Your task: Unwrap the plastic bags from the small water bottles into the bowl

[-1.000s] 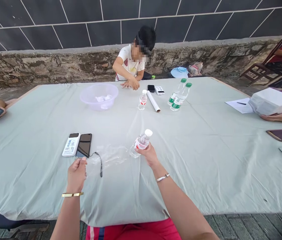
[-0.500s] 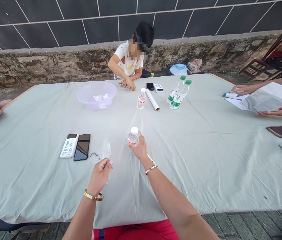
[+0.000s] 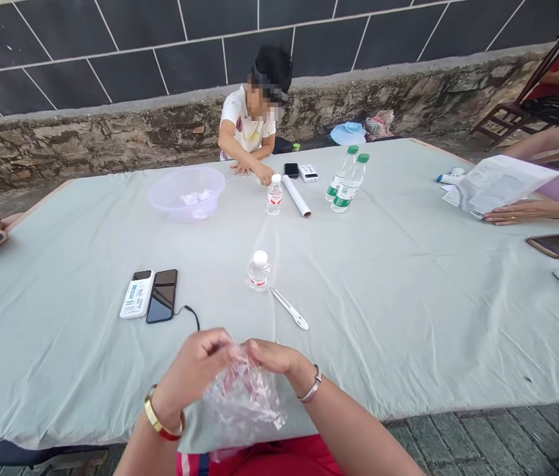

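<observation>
Between my hands, at the table's near edge, hangs a crumpled clear plastic bag (image 3: 247, 396). My left hand (image 3: 200, 363) is closed on its upper left part, fingers bent. Across from it, my right hand (image 3: 276, 357) pinches the bag's top right; its fingertips are partly hidden behind the film. Just beyond stands a small clear water bottle (image 3: 259, 272) with a white cap, upright and apart from both hands. A white utility knife (image 3: 290, 309) lies to the right of that bottle.
Left of my hands lie a white power bank (image 3: 136, 295) and a black phone (image 3: 162, 296). Farther off are a purple basin (image 3: 187, 195), another small bottle (image 3: 274, 196), a white roll (image 3: 297, 196) and two green-capped bottles (image 3: 346, 185). A person (image 3: 249, 125) sits opposite; another holds papers (image 3: 502, 182).
My right hand has let go of the small bottle, left it standing, and come back to the plastic bag. My left hand has drawn the bag nearer. The person opposite reaches toward the other bottle.
</observation>
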